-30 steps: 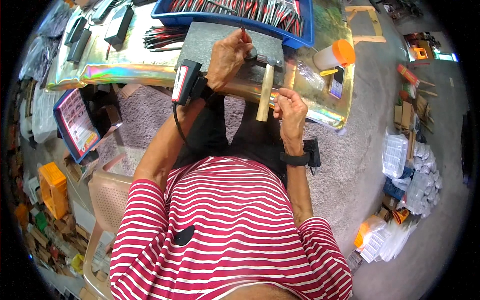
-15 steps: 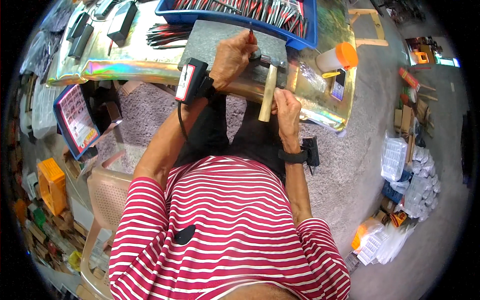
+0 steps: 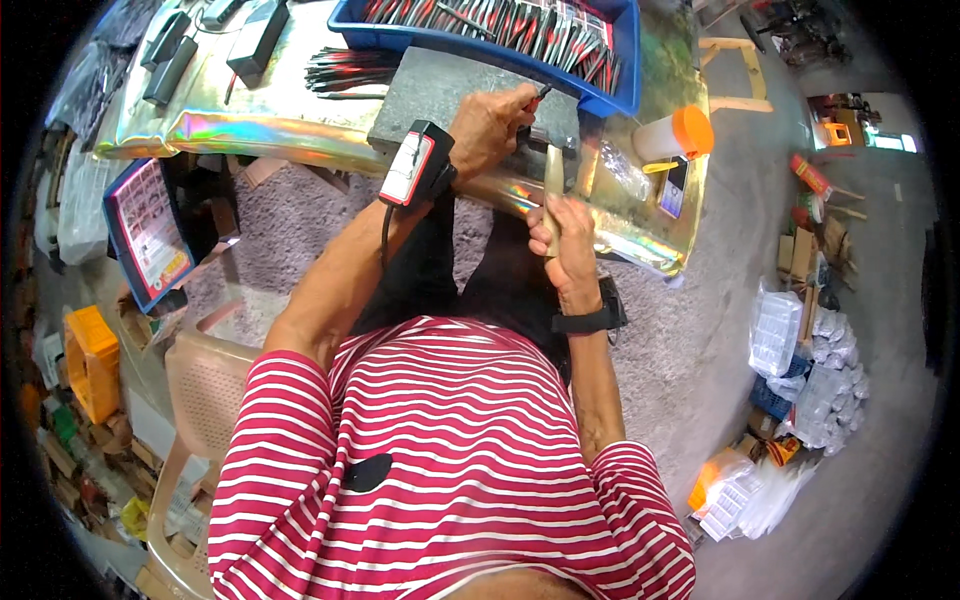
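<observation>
My left hand (image 3: 492, 130) is closed over a grey slab (image 3: 430, 85) on the table. A slim dark piece (image 3: 543, 92) pokes out from its fingertips; most of it is hidden. My right hand (image 3: 570, 235) wraps round the pale wooden handle of a hammer (image 3: 555, 172). The hammer's dark head lies at the slab's near right edge, just right of my left hand. A bundle of slim black-and-red pieces (image 3: 350, 72) lies left of the slab. Behind it, a blue tray (image 3: 480, 48) holds many similar pieces.
On the table's right are an orange-lidded jar (image 3: 675, 134), a clear plastic bag (image 3: 625, 172) and a phone (image 3: 673, 190). Black boxes (image 3: 258, 42) stand at the far left. A beige plastic chair (image 3: 205, 390) stands left of me, and plastic packs (image 3: 840, 385) lie on the floor at right.
My right hand has gone from a fingertip hold to a full grip on the hammer handle, now more upright. My left hand's piece has tilted from upright toward the right.
</observation>
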`<control>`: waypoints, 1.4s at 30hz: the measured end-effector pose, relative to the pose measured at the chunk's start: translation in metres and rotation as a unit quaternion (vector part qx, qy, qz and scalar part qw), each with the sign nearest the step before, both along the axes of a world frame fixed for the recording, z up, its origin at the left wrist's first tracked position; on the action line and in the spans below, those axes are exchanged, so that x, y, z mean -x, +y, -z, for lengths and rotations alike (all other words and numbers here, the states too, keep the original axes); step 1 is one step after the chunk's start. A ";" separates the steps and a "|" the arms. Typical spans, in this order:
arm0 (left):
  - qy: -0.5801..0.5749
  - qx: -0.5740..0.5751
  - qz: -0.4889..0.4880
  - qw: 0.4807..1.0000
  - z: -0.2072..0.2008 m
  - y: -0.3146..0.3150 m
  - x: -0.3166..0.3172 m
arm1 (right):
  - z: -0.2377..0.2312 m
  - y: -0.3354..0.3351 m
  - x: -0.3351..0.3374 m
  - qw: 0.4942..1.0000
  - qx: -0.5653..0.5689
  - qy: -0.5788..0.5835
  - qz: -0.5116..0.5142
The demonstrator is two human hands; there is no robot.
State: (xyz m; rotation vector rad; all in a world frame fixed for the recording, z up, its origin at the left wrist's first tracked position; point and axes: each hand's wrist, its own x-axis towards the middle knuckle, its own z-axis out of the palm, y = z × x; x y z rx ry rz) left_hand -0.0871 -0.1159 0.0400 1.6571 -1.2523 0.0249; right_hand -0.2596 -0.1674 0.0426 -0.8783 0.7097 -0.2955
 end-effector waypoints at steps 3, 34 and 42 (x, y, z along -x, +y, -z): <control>-0.003 0.003 0.007 1.000 0.001 -0.001 -0.001 | -0.015 -0.005 0.005 0.995 0.093 0.041 -0.007; -0.015 0.037 0.032 0.999 0.003 -0.005 0.002 | -0.125 -0.026 0.004 0.563 0.826 0.015 0.014; -0.016 0.037 0.015 0.999 0.011 -0.004 -0.002 | -0.147 -0.011 0.000 0.599 0.789 0.136 -0.006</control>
